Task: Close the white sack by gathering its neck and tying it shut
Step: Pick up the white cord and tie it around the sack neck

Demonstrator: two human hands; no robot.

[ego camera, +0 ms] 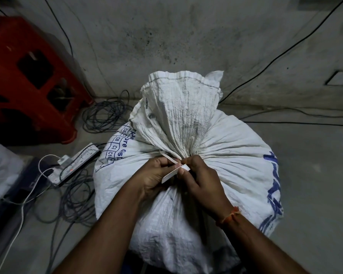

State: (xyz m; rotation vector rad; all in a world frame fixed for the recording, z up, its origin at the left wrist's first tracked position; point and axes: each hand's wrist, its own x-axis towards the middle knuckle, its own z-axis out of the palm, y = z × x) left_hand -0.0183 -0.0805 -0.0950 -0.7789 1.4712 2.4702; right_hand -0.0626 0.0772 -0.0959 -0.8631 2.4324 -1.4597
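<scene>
Tying: both hands work a white strip (175, 171) at the cinched neck (178, 153) of the white sack (226, 155)
Left hand (153, 177): fingers pinched shut on one end of the strip
Right hand (200, 178): fingers closed on the other end
Sack spot: upright on the concrete floor (315, 175), beside cables (75, 196) and a power strip (77, 163), red stool (28, 76) farther left

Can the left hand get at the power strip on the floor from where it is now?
Probably not at once. The left hand is shut on the white tie strip at the sack's gathered neck, as is the right hand. The power strip lies left of the sack, with nothing between; the hand would have to let go first.
</scene>
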